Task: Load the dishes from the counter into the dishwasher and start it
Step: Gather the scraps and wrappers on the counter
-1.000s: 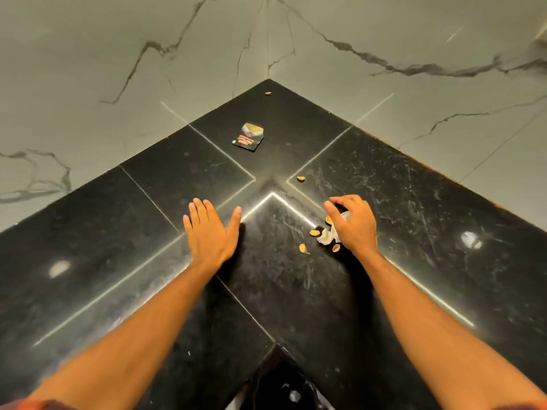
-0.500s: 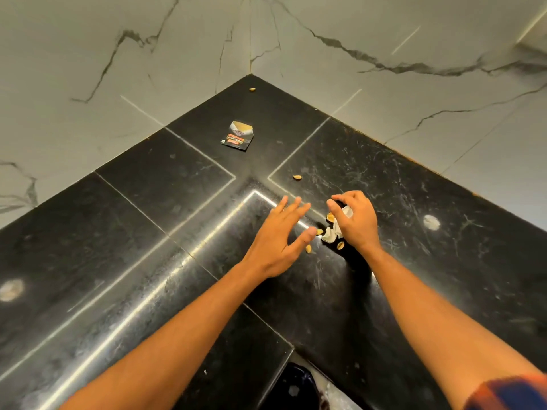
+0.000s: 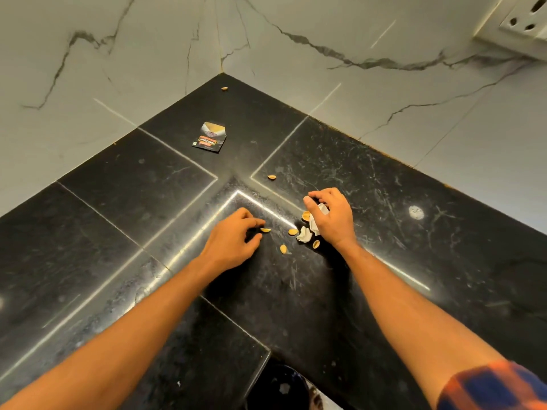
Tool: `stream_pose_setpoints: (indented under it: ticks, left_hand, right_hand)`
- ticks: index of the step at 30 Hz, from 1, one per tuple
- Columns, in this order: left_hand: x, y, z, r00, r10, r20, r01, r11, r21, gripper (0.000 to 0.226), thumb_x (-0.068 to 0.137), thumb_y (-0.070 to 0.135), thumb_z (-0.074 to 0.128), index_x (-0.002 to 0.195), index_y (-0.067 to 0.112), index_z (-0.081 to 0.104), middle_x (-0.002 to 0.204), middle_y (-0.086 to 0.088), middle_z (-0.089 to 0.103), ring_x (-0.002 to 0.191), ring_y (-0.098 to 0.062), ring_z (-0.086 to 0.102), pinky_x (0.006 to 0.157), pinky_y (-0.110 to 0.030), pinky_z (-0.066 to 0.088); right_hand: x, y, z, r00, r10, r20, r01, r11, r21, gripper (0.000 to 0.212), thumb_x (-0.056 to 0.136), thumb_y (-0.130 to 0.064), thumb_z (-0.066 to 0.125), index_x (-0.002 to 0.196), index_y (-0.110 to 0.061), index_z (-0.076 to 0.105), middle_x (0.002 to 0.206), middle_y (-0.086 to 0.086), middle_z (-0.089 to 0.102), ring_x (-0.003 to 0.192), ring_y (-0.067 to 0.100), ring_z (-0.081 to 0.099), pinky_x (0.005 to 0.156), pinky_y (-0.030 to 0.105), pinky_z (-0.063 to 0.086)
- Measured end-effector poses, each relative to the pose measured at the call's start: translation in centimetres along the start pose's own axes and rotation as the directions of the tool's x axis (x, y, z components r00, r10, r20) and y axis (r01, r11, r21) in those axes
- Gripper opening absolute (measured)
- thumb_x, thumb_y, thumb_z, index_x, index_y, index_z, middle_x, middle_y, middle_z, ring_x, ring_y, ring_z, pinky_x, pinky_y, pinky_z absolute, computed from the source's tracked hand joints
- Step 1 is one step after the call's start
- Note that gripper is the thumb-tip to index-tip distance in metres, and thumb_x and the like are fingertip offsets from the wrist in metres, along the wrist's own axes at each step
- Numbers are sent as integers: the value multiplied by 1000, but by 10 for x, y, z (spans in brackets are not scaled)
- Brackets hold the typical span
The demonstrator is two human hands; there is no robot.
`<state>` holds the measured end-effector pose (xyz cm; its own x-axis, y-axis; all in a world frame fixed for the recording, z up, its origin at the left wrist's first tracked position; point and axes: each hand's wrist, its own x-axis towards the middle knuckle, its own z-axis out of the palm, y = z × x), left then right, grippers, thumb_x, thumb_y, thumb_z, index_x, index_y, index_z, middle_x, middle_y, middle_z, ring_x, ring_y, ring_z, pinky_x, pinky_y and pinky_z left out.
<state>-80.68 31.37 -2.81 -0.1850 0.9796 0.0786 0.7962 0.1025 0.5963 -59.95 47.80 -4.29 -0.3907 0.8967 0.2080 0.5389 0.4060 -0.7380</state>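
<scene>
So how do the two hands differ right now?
The left hand pinches one nutshell at its fingertips; the right hand grips crumpled white paper. The left hand has only that shell by it; the right hand has other shells around it. A checked sleeve shows on the right arm, none on the left. Both curl their fingers low over the black counter.

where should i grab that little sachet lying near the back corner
Pinch the sachet at its gold far end, which looks torn open and slightly lifted off the counter. Come from above with thumb and forefinger; the dark printed end lies flat, offering no edge.
</scene>
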Motion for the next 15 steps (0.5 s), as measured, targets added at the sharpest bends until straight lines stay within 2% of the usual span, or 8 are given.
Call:
stream_pose_setpoints:
  ticks: [2, 5, 9, 12, 14, 15]
  left_hand:
    - [5, 10, 8, 1000, 15, 3, -15, 1000, 24, 22, 92, 25, 66, 112, 21, 74, 94, 7, 58, 69, -8, 52, 67, -30, 46]
    - [16, 30, 19, 1000, 16, 20, -16, 1000, -23, 16, 91, 24, 68, 105, 20, 76, 86, 7, 59, 73, -11, 58, 74, -38, 52]
    - [23, 51, 26, 1000, -25, 16, 27, 986, -164, 26, 89, 30, 73, 115, 26, 72, 84, 13, 67, 71, -2, 62, 73, -28, 53]
    - [27, 42, 25, 995, -58, -84, 38, 974, -222, 27, 88, 28, 71, 115, 26, 72, 87, 16, 67, 72, -2, 62, 73, -24, 52]
    - [32, 26, 17, 982, -92, -167, 59, 979, -195, 20, 89, 24, 67, 107, 24, 75, 90, 11, 70, 77, -4, 62, 78, -28, 51]
    - [35, 17, 12, 974, -105, -199, 74, 985, -156, 19, 88, 25, 66, 105, 22, 76, 92, 7, 71, 82, -10, 62, 80, -31, 50]
  right_hand:
    - [1, 0, 1, 1000, 0, -3, 0, 1000, 1, 46, 89, -63, 53, 103, -24, 75, 98, -8, 63, 97, 13, 59, 87, 37, 50]
    - [0, 1, 1, 1000, 3, 7, -3, 1000, 5, 47, 88, -64, 53, 104, -25, 75, 98, -8, 62, 98, 13, 59, 87, 33, 48]
    - [-1, 0, 0, 1000, 8, 18, -8, 1000, -4, 51, 88, -68, 49, 104, -26, 74, 99, -10, 62, 98, 11, 56, 85, 25, 44]
    - [-2, -2, -1, 999, 24, 28, -23, 1000, -17, 52, 88, -69, 47, 104, -28, 74, 98, -10, 61, 100, 10, 55, 84, 13, 36]
    - [-4, -7, -1, 998, 35, 47, -32, 998, -49, 53, 88, -70, 44, 102, -29, 75, 97, -11, 59, 100, 10, 50, 82, 10, 31]
    - [-6, -10, 0, 998, 35, 55, -31, 997, -67, 55, 88, -70, 42, 101, -28, 75, 96, -11, 57, 99, 9, 47, 81, 11, 31]
